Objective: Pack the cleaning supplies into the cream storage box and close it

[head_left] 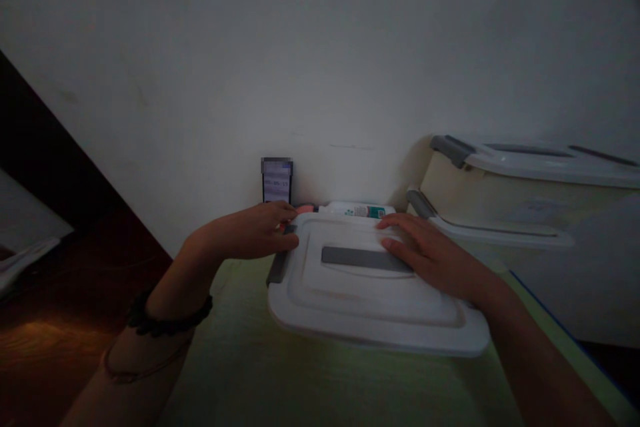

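Observation:
A white storage box lid (370, 307) with a grey handle (363, 258) lies before me, slightly turned. Whether a box body sits under it is hidden. At its far left corner my left hand (260, 230) has its thumb on the grey latch (278, 268) and its fingers bent around the edge. My right hand (425, 253) rests on the lid's right side, fingers stretched out and spread, thumb near the handle's end. Just behind the lid lies a white bottle (357, 209) with a green label, partly covered.
A phone (277, 181) with a lit screen leans upright against the wall (300, 80). Two cream storage boxes (500, 197) with grey latches are stacked at the right. The table (280, 373) has a greenish cover and a blue right edge. Dark floor shows at the left.

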